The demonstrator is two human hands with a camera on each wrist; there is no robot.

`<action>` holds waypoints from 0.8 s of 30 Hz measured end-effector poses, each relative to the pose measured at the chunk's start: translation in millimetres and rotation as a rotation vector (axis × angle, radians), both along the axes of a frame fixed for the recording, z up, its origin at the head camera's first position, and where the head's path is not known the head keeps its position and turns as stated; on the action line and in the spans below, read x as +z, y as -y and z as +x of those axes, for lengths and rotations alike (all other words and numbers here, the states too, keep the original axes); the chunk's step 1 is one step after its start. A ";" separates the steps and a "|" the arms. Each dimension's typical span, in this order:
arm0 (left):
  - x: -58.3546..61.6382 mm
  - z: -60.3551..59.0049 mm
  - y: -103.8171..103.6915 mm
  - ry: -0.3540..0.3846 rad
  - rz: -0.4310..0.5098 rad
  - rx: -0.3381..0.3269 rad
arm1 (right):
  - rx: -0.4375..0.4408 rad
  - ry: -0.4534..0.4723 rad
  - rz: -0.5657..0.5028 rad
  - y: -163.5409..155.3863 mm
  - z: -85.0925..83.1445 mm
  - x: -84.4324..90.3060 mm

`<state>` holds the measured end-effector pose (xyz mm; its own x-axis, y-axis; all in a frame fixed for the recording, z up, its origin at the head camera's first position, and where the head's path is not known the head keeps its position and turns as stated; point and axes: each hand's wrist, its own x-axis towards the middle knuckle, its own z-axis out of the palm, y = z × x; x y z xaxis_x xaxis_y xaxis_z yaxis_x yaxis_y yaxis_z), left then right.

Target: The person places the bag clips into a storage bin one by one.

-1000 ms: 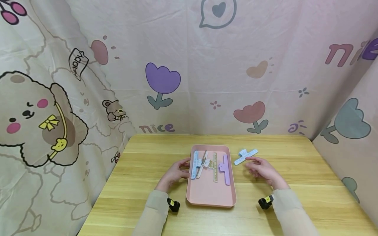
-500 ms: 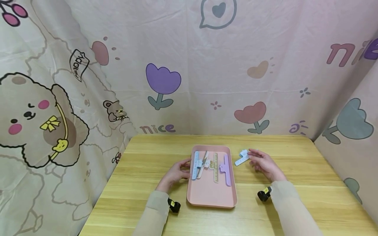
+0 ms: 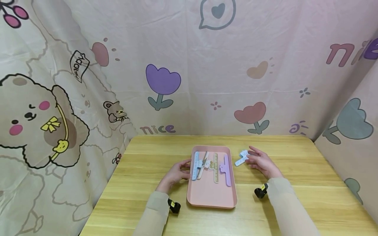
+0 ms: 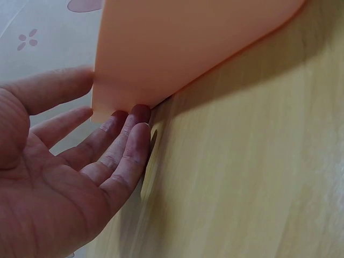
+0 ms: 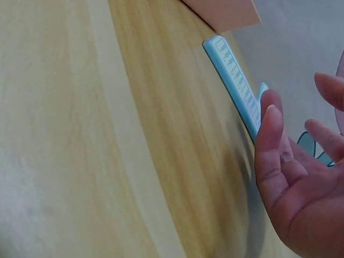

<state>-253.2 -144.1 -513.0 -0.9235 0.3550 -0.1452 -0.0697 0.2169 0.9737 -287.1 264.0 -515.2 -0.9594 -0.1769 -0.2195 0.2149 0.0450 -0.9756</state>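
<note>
The right hand [image 3: 261,161] lies on the counter [image 3: 295,170] just right of the pink tray [image 3: 211,196], fingers straight and loose, grasping nothing — its fingertips [image 5: 270,113] sit at the far end of the blue clip [image 3: 242,158], and the wrist view shows them right against its edge, though whether they truly touch is hard to tell. That clip rests flat on the counter, angled, just beside the tray's right rim and outside it. The left hand [image 3: 177,171] is at the tray's left rim, also relaxed and gripping nothing; in its wrist view the fingertips [image 4: 137,115] press against the tray's side wall, with the thumb [image 4: 54,88] spread above. Inside the tray, toward its far end, four more clips lie side by side: a pale blue one [image 3: 195,160] at the left, a white one [image 3: 203,161] tilted against it, a beige one [image 3: 215,167] in the middle, and a lilac one [image 3: 226,168] at the right. A small black wrist camera [image 3: 174,206] shows at each beige sleeve [image 3: 149,216]. Behind the counter hangs a pink cloth [image 3: 189,65] printed with tulips, hearts and a cartoon dog.
</note>
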 end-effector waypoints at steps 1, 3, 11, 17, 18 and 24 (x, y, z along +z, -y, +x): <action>-2.2 -1.0 0.3 -0.002 0.003 0.000 | -0.003 0.001 0.005 0.0 0.3 0.5; -8.0 -3.9 0.9 -0.004 0.006 -0.002 | -0.011 0.001 0.017 0.0 1.2 1.7; -6.1 -3.5 1.1 0.007 0.007 0.000 | -0.048 0.008 0.114 -0.9 7.5 6.2; -1.3 -1.1 1.0 0.003 0.009 0.007 | -0.023 0.011 0.154 0.5 11.7 6.8; -1.1 -1.1 1.0 0.003 0.010 0.007 | -0.015 0.012 0.156 0.8 11.7 6.2; -2.5 -1.1 0.7 0.008 0.009 0.005 | -0.026 -0.012 0.200 4.1 10.2 1.6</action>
<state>-254.3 -144.9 -515.5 -0.9242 0.3515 -0.1493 -0.0786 0.2077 0.9750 -276.9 260.0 -513.6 -0.9659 -0.1055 -0.2366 0.2073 0.2331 -0.9501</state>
